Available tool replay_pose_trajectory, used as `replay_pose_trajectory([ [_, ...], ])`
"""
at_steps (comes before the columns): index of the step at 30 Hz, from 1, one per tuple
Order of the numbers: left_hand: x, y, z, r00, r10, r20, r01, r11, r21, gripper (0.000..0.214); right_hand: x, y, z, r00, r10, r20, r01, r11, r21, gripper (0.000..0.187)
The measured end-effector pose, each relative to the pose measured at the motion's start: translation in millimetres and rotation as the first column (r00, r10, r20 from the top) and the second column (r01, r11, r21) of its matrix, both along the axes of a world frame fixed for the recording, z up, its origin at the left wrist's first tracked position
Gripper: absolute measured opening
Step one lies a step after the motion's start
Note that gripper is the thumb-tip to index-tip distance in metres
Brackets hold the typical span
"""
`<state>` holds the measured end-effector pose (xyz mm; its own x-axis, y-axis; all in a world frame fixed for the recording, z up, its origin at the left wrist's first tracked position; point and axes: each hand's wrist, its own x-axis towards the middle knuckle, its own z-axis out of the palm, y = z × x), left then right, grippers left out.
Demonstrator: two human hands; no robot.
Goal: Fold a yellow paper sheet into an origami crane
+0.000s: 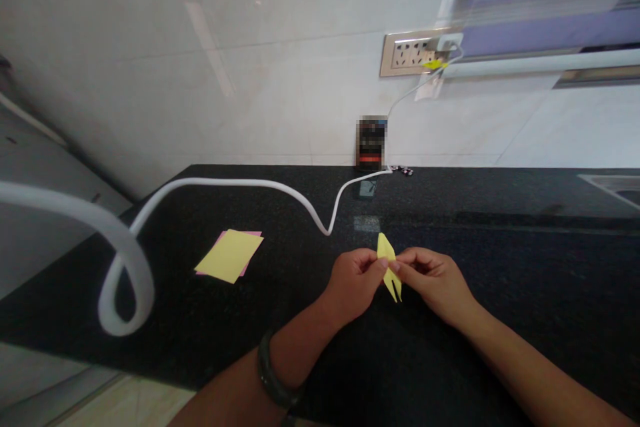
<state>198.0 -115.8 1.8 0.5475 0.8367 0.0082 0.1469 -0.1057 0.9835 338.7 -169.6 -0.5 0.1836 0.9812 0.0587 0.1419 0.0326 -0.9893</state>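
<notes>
Between my two hands is a small folded yellow paper (384, 245), narrow and pointed, with a slit that splits its lower end into two tips. My left hand (356, 283) pinches it from the left, thumb on top. From the right, my right hand (435, 280) pinches its other edge, and the two thumbs nearly meet over its middle. The curled fingers of both hands are partly hidden behind the paper and the thumbs. A dark bangle (273, 373) sits on my left forearm.
A yellow sheet (231, 255) lies over a pink sheet (257, 236) on the black countertop (280, 333). A white cable (250, 183) loops across the left side. A phone-like device (371, 143), its screen blurred, leans on the wall below a socket panel (407, 53). A sink edge (605, 181) shows at right.
</notes>
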Motion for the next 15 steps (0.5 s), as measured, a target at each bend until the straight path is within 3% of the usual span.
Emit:
replay_pose_trajectory([
  [7, 0.2, -0.1, -1.9, 1.000, -0.016, -0.021, 0.016, 1.000, 0.023, 0.031, 1.9, 0.8, -1.8, 1.000, 0.017, 0.019, -0.017, 1.000, 0.011, 0.009],
  [15, 2.4, -1.0, 2.0, 0.994, -0.052, 0.095, 0.066, 0.985, -0.161, 0.031, 0.4, 0.4, 1.7, 0.993, 0.035, 0.113, -0.039, 0.999, 0.029, 0.016],
])
